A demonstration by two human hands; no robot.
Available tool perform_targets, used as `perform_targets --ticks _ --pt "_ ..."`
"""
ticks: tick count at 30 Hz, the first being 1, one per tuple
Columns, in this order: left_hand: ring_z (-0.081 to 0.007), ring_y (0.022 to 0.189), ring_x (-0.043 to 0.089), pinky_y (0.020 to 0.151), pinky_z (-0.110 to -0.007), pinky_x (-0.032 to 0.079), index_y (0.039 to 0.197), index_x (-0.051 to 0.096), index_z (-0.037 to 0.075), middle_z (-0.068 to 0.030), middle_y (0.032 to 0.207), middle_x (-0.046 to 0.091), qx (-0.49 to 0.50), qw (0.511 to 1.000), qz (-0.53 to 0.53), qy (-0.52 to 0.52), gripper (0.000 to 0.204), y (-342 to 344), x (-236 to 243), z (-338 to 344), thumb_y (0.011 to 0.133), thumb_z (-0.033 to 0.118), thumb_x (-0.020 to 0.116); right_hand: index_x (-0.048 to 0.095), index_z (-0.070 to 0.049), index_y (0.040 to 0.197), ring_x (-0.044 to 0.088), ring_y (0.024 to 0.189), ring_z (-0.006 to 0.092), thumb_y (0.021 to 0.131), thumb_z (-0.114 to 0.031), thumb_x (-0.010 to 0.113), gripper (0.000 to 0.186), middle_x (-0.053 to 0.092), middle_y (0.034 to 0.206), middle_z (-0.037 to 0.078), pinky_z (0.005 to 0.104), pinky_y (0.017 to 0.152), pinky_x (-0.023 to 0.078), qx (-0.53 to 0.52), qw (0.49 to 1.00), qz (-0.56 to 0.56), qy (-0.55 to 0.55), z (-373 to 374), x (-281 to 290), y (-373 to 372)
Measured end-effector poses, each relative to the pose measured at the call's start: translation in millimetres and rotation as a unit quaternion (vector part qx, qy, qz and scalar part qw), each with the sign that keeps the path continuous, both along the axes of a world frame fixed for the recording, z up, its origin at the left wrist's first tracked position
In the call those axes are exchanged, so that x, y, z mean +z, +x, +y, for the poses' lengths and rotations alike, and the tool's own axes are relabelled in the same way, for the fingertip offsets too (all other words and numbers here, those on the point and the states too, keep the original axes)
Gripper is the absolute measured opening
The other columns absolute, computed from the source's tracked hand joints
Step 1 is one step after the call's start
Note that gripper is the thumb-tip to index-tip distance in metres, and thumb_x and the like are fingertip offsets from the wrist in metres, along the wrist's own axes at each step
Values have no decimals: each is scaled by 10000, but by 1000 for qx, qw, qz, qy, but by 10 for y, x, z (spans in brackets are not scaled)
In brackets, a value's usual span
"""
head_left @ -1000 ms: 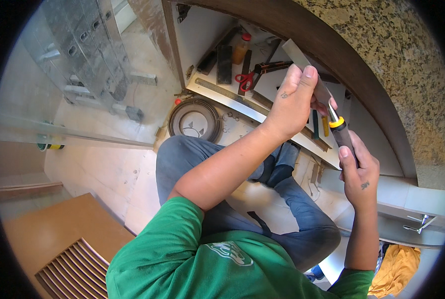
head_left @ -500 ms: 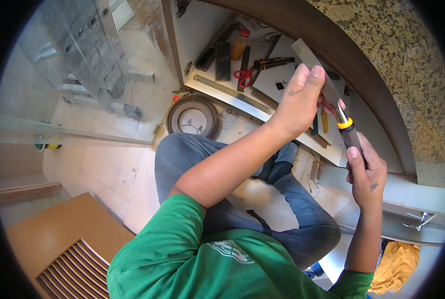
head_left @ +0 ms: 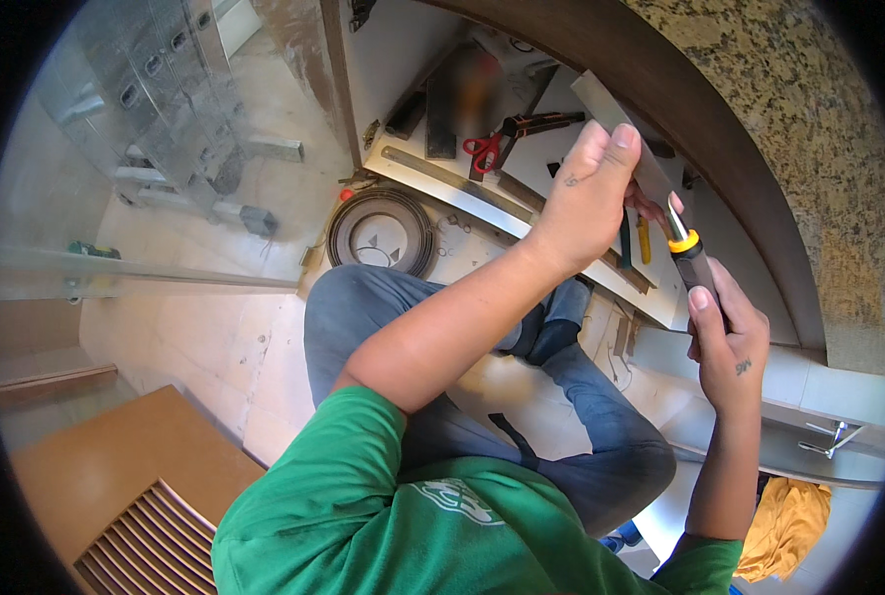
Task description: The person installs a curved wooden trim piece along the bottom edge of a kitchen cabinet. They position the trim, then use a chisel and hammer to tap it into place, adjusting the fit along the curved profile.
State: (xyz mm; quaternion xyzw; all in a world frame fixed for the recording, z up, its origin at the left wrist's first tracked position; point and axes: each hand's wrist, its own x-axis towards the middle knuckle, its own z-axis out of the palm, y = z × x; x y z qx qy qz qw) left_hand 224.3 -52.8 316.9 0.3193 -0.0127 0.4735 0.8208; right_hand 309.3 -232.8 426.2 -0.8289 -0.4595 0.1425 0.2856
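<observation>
My left hand is closed around a flat greyish strip, thumb on top, in front of the open cabinet. The strip slants from upper left down to the right, past my fingers. My right hand grips a bladed hand tool with a dark handle, a yellow collar and a short metal tip. That tip points up at the strip's lower end, close to my left fingertips. Whether it touches the strip I cannot tell. My left fingers are partly hidden behind the hand and strip.
Red-handled scissors, a dark block and a yellow-handled tool lie in the cabinet. A coil of edging rests on the floor by my knee. A slatted wooden door, a ladder and an orange cloth surround me.
Both hands, with the strip and the tool, have shifted very slightly to the left in the picture. Both grips look the same.
</observation>
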Motion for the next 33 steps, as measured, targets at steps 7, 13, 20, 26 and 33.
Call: perform_targets --ticks 7,13,20,26,33 --pt "-248 879 748 773 -359 575 1113 447 78 -138 935 702 -43 998 34 33 365 -13 25 22 1124 436 376 672 -17 1325 492 572 63 1001 -309 656 437 559 714 -18 252 538 410 -44 999 -5 -15 52 23 -47" --pt "-242 895 743 790 -365 576 1115 456 71 -126 967 686 -8 999 43 17 388 1 49 9 1120 452 380 683 -3 1298 494 594 58 998 -307 670 427 558 710 -14 245 570 421 8 1000 -2 11 42 -1 47" --pt "-231 848 730 783 -366 578 1089 472 75 -121 922 695 68 997 39 7 385 -85 115 122 1123 445 369 690 -8 1290 503 597 51 992 -293 681 412 593 742 -8 241 567 429 66 996 -27 48 246 -30 38" --pt "-240 849 741 765 -351 576 1115 443 71 -144 937 696 0 998 51 29 386 -50 37 67 1121 451 375 689 -11 1293 499 585 51 992 -307 675 423 590 738 -12 237 550 415 9 1000 1 11 111 23 10" --pt "-241 888 748 779 -352 576 1135 445 81 -139 1025 695 -18 999 27 29 380 -12 -10 59 1121 455 376 686 -9 1297 485 574 54 997 -320 668 432 566 718 -17 240 531 397 -5 1000 -4 20 65 1 -44"
